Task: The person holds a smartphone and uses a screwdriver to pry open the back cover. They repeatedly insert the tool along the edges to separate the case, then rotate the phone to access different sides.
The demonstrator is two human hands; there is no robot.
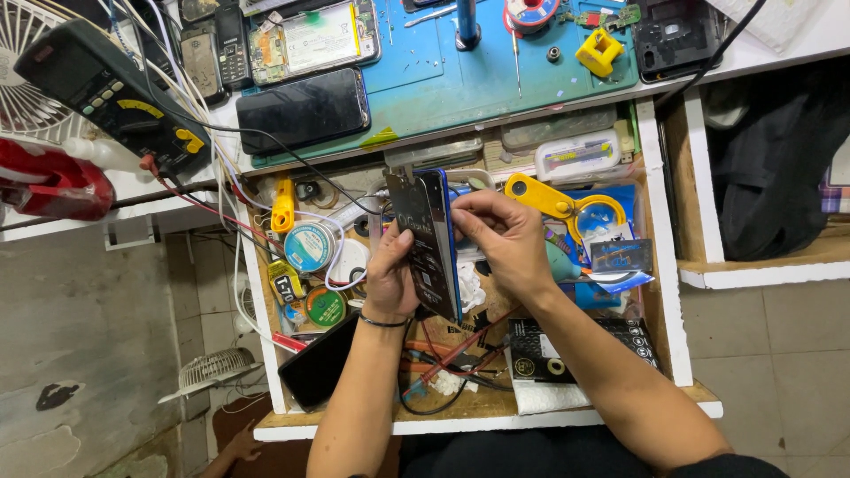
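Over an open drawer [669, 292] full of tools, both my hands hold a dark opened phone [427, 241] with a blue edge, tilted on its side. My left hand [390, 276] grips its lower left side with the thumb on the dark inner face. My right hand [503, 237] holds the right edge, fingertips pinching near the top of the blue rim. A thin dark band circles my left wrist.
On the worktop lie a blue mat [443, 71], a black phone [303, 110], an opened phone [319, 40] and a multimeter [111, 93]. The drawer holds solder spools [310, 246], a yellow opening tool [558, 202], red and black wires [447, 358]. A small fan [212, 370] stands on the floor.
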